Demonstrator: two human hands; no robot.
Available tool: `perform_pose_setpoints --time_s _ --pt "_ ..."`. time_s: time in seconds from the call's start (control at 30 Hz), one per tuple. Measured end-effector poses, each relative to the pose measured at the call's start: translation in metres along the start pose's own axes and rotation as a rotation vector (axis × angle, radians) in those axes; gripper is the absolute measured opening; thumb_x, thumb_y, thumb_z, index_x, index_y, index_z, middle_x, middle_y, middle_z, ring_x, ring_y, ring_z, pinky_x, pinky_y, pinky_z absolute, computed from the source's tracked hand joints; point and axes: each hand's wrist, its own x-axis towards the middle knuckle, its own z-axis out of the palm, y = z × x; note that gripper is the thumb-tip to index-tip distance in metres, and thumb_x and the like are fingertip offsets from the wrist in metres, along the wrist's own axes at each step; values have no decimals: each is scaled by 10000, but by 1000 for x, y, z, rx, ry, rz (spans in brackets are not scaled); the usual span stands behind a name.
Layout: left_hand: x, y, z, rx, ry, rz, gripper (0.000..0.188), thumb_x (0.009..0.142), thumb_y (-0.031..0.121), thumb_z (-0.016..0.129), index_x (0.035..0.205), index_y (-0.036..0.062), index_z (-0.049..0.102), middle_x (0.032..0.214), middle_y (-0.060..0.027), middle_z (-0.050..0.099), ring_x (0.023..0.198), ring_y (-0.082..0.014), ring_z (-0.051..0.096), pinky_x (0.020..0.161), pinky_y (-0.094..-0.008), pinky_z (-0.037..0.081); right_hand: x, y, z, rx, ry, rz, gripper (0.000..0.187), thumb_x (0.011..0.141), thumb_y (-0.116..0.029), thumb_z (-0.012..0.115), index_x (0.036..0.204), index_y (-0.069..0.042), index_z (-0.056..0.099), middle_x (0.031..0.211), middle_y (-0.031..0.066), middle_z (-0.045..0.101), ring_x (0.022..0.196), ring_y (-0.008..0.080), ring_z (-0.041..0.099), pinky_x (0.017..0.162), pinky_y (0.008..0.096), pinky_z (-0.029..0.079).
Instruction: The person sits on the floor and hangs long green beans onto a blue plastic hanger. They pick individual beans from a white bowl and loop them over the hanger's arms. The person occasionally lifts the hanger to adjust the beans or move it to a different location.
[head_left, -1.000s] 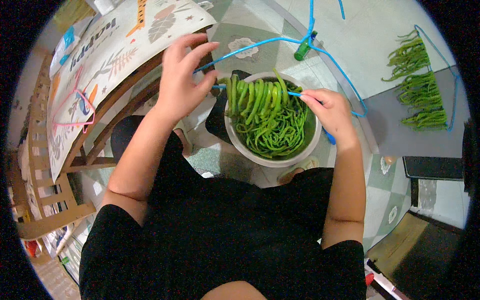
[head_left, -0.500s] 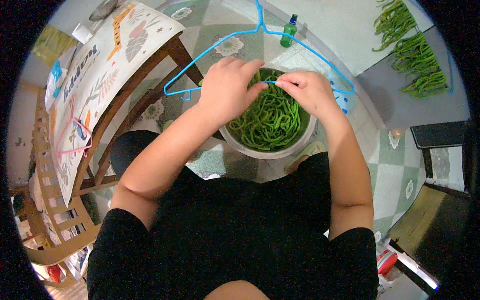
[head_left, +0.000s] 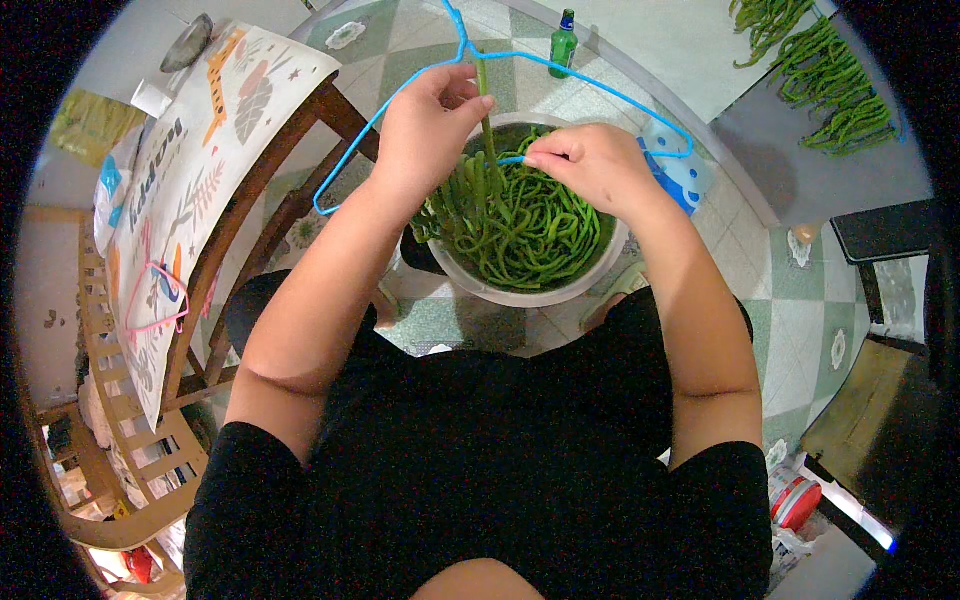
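My left hand (head_left: 425, 125), above far-left rim of bowl (head_left: 535, 298), is nearly closed: thumb and finger pinch, as I judge, one bean (head_left: 488, 132). Bean is over left half of bowl, on right side of this hand; its long axis points away from me, meeting hanger (head_left: 513, 160), whose bar goes left to right above bowl. My right hand (head_left: 595, 170), above bowl's right half, pinches bar; left is nearer to bean.

Hanger (head_left: 466, 42): blue, tilted, left corner lower, over bowl (head_left: 530, 299) (round, metallic-looking). Long green beans (head_left: 545, 235): coiled and tangled inside; a row hangs at the hanger's left, one strand pulled nearly upright.
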Motion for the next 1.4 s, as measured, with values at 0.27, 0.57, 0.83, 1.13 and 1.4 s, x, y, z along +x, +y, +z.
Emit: perform_pose_setpoints --time_s 0.27,0.57,0.83,1.13,1.4 --pt "-2 -20 -3 542 -104 134 377 797 275 550 1116 75 517 1007 -120 575 873 -268 575 728 -359 461 -1 2 2 -16 25 -29 243 770 -399 538 836 -195 652 774 80 627 732 287 595 631 397 470" --pt "-27 -7 -11 699 -410 424 367 797 403 509 1036 125 533 909 -95 587 793 -289 583 635 -391 465 0 -1 0 -39 72 -45 229 770 -364 545 848 -175 650 781 91 623 735 280 590 635 379 457" --pt "-26 -3 -25 647 -455 413 426 774 413 548 1089 128 520 865 -127 602 764 -291 595 629 -374 482 -1 2 7 75 134 -43 195 756 -273 610 836 -101 658 741 90 626 695 229 601 611 306 451" --pt "-36 -34 -49 701 -472 350 398 772 400 543 1078 147 515 778 -105 590 712 -299 580 575 -382 467 0 -7 -2 93 -62 123 291 781 -372 575 870 -105 650 734 56 630 683 169 591 627 283 443" --pt "-44 -43 -46 607 -412 376 471 768 450 540 1105 122 519 823 -124 590 758 -301 586 639 -369 476 3 -12 -8 111 -260 203 280 794 -383 545 892 -139 642 777 35 622 729 148 572 673 261 430"
